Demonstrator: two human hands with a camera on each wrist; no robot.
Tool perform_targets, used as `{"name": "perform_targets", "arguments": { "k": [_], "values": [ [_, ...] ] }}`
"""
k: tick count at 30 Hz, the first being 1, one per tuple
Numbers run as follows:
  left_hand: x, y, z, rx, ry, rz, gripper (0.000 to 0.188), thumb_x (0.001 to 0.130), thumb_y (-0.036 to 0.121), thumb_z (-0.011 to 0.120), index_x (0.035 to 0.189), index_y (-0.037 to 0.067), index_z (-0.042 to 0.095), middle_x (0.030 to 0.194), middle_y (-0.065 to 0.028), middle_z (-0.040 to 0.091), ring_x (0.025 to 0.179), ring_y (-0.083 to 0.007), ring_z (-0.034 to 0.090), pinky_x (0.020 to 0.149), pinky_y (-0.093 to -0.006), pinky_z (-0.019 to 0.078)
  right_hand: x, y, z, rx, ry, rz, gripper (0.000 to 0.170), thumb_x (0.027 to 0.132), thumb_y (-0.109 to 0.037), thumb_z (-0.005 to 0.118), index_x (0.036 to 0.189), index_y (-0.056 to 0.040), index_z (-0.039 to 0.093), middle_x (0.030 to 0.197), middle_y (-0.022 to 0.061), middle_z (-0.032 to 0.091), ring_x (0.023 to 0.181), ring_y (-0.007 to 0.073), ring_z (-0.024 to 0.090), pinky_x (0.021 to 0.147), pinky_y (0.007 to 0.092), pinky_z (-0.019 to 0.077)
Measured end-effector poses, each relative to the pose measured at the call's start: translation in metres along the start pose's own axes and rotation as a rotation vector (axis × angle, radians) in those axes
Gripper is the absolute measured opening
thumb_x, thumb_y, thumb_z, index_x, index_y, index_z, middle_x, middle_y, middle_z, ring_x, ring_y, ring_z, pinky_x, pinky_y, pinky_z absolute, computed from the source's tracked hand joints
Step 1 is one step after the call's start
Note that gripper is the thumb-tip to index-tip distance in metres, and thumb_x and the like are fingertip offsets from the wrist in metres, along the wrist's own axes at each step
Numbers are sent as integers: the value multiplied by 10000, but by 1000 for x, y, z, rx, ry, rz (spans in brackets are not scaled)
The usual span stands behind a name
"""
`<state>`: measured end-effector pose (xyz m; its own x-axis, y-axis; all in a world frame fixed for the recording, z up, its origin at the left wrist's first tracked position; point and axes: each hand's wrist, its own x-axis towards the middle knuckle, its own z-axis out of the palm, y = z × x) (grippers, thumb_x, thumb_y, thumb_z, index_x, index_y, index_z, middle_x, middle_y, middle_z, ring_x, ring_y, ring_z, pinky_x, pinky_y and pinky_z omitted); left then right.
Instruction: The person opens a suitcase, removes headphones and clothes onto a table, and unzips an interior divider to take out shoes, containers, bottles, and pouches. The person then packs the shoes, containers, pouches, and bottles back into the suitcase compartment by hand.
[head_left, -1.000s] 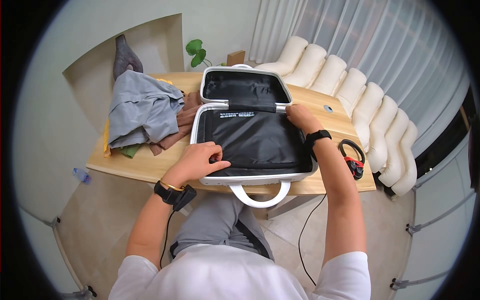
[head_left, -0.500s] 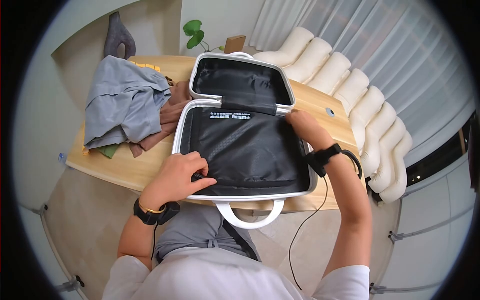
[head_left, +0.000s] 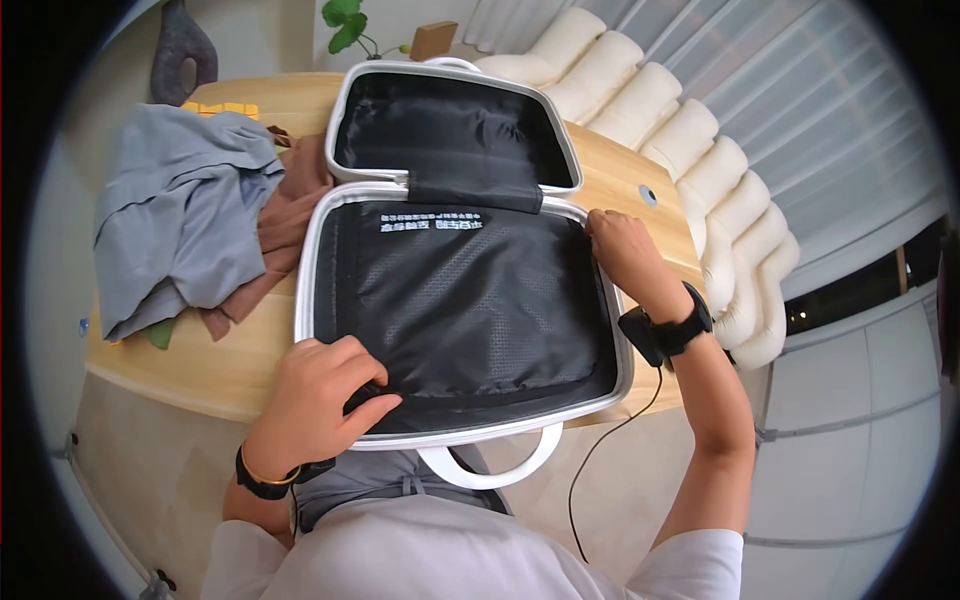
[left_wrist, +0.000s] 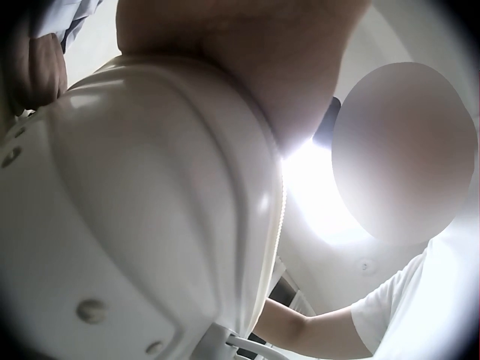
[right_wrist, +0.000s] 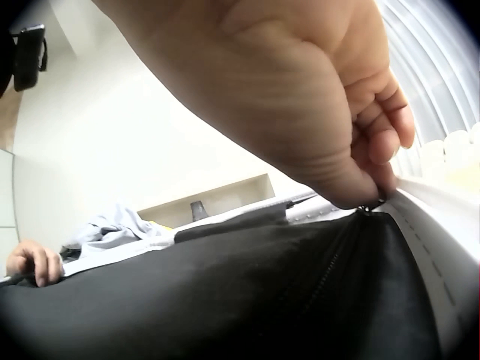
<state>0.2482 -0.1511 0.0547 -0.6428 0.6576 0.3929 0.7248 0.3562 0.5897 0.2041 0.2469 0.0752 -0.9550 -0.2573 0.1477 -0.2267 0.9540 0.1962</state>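
A white case point(head_left: 305, 270) lies unfolded on the table, its lid point(head_left: 455, 125) tipped back and a black lining panel point(head_left: 480, 300) covering the inside. At the near left corner my left hand point(head_left: 315, 395) curls over the rim, thumb and fingers pinching the dark lining edge. My right hand point(head_left: 630, 255) is at the far right corner; in the right wrist view this hand point(right_wrist: 322, 97) pinches a small zipper pull point(right_wrist: 365, 208) at the panel's corner. The left wrist view shows the case's white outer shell point(left_wrist: 150, 195) under the left hand point(left_wrist: 240, 60).
Left of the case, a grey-blue garment point(head_left: 185, 220) and brown cloth point(head_left: 290, 220) are heaped on the wooden table point(head_left: 220, 375). A dark vase point(head_left: 183, 55) and a plant point(head_left: 345, 25) stand behind. Beyond the right side is a padded cream seat point(head_left: 680, 125). A cable point(head_left: 580, 465) hangs below my right wrist.
The head view has tilted and come closer, so the case looks larger and further left. Both hands stay at the same corners of the case.
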Motion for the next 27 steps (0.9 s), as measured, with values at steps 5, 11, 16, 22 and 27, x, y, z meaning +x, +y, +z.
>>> {"name": "perform_targets", "arguments": {
  "k": [5, 11, 16, 22, 27],
  "values": [
    [-2, -5, 3, -22, 26, -3, 174, 726, 181, 748, 787, 72, 628, 746, -44, 575, 591, -251, 501, 579, -353, 346, -54, -42, -54, 6, -151, 81, 94, 797, 7, 523, 887, 7, 553, 778, 198, 616, 768, 382, 607, 684, 449, 476],
    [-3, -7, 5, -46, 75, 57, 138, 732, 140, 722, 781, 66, 616, 743, -55, 576, 603, -256, 511, 581, -355, 347, -114, -97, -100, 507, -322, 231, 194, 766, 52, 538, 949, -3, 570, 751, 178, 597, 689, 352, 596, 629, 406, 470],
    [-7, -12, 6, -89, 124, 72, 66, 753, 87, 668, 771, 56, 613, 754, -62, 590, 628, -257, 533, 594, -355, 364, -116, -126, -102, 600, -312, 285, 201, 752, 61, 551, 925, -6, 629, 759, 154, 621, 654, 286, 609, 617, 347, 490],
    [-26, -21, 10, -183, 363, 119, 14, 763, 64, 623, 764, 53, 614, 762, -76, 590, 676, -264, 554, 742, -386, 439, -101, -151, -96, 794, -337, 106, 175, 759, 30, 621, 931, 4, 644, 799, 116, 648, 752, 256, 652, 678, 330, 528],
    [-44, -37, 20, -105, 503, 197, 68, 765, 109, 624, 771, 42, 611, 863, -100, 586, 901, -304, 568, 870, -457, 445, -75, -189, -94, 728, -243, -87, 98, 785, -11, 612, 882, -11, 596, 794, 113, 610, 722, 259, 622, 651, 367, 493]
  ]
}}
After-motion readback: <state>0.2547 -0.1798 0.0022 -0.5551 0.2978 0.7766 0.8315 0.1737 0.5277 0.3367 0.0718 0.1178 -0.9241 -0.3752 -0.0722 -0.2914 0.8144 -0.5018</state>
